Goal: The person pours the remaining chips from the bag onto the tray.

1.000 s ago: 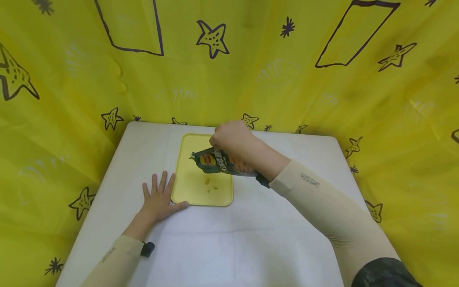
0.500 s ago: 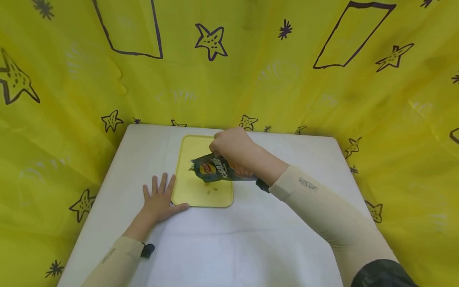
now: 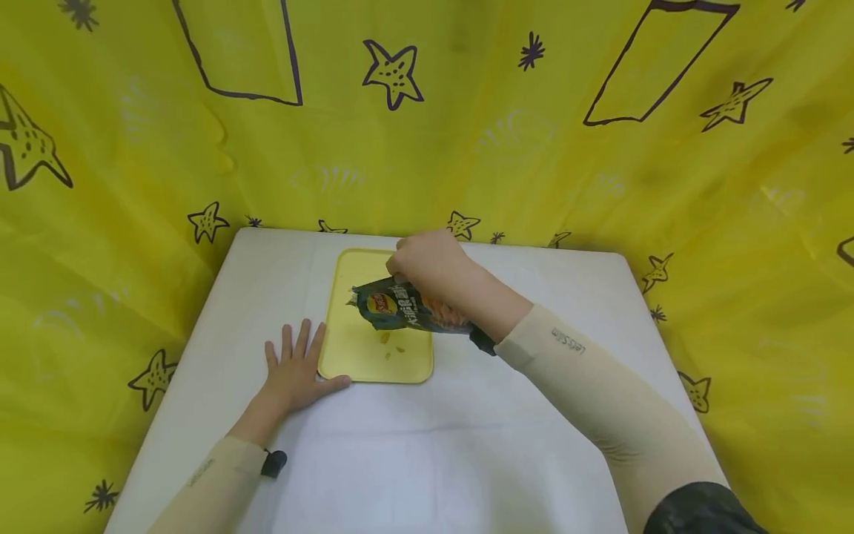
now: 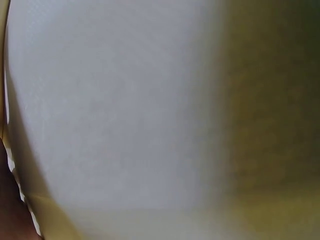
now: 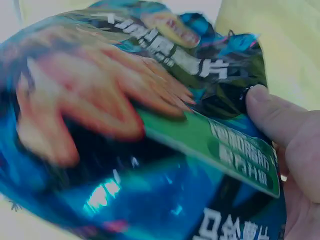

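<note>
"Dark green and glossy, that snack bag (image 3: 407, 305): where is it?"

"Over the yellow tray (image 3: 356, 360) on the white bench (image 3: 520, 445), tipped sideways, ragged end to the left."

"And the hands?"

"The right hand (image 3: 428, 259) grips the bag's edge, thumb pressed on it. The left hand (image 3: 293, 378) lies with fingers spread at the tray's near left corner, holding nothing."

"On the tray?"

"Small brownish pieces (image 3: 385, 337), just nearer than the bag."

The yellow rectangular tray (image 3: 360, 356) lies on the white rectangular table (image 3: 514, 408); small brown flakes (image 3: 385, 338) lie inside, a glossy dark-green bag (image 3: 400, 305) above.
</note>
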{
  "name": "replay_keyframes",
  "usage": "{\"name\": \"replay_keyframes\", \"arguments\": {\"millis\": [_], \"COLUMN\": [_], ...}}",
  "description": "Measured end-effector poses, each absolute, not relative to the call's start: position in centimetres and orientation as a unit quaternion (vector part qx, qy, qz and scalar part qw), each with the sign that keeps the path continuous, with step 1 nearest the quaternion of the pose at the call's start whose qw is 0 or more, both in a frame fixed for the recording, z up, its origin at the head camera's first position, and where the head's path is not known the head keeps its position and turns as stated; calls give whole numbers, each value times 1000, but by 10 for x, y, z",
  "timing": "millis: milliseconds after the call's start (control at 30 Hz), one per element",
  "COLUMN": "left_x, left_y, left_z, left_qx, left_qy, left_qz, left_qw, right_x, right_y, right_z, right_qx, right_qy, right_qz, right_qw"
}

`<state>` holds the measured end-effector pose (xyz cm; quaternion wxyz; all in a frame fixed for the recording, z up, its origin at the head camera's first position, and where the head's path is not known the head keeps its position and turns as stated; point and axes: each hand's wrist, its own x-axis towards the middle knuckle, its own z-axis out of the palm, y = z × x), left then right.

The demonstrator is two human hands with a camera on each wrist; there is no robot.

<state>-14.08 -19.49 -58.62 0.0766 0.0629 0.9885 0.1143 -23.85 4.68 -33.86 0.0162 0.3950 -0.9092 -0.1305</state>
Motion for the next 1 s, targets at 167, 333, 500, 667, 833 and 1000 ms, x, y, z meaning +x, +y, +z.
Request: {"name": "replay_keyframes", "arguments": {"millis": [167,333,500,667,833,1000], "left_x": [-141,-141,-142,-141,-140,-139], "left_y": [-195,-195,-195,-195,-195,-195], "left_z": [-586,-586,-586,-585,-584,-582], "left_qx": [65,69,69,65,65,67], "left_qy": [988,988,988,988,988,987], "left_qz": [114,118,114,115,115,122], "left_qw": [80,78,75,80,84,83], "right_x": [-235,-234,-233,-230,-229,-230], "right_y": [46,44,42,40,38,35], "right_z": [-339,-336,-334,-333,-330,-328], "right_qx": [427,430,440,461,457,460], "right_qy": [-886,-882,-871,-853,-854,-856], "right_qz": [-182,-191,-219,-245,-248,-238], "right_qw": [1,7,12,9,11,11]}}
